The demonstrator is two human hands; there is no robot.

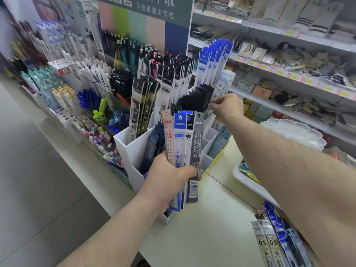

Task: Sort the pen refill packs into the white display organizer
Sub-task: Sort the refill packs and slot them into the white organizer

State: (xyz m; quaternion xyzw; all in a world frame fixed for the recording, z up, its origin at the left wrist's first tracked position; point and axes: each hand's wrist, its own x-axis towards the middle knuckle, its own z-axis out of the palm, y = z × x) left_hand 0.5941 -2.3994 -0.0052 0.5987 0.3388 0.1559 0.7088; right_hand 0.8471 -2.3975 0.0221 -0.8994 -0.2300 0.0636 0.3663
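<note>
Worktop (215, 224): pale, in a stationery shop aisle.
Left hand (169, 180): grip clamped on refill packs (182, 143), long axis upright.
Right hand (227, 107): grip pinches a pack edge above the white organizer (134, 149).

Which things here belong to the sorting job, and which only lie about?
Job: white organizer; refill packs in left hand; right hand pinching a pack; loose packs on counter.
Lying about: pens; white tray; shelf goods.

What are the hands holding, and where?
Left hand grips a fan of refill packs near their lower ends. Right hand pinches one pack's lower part.
</note>
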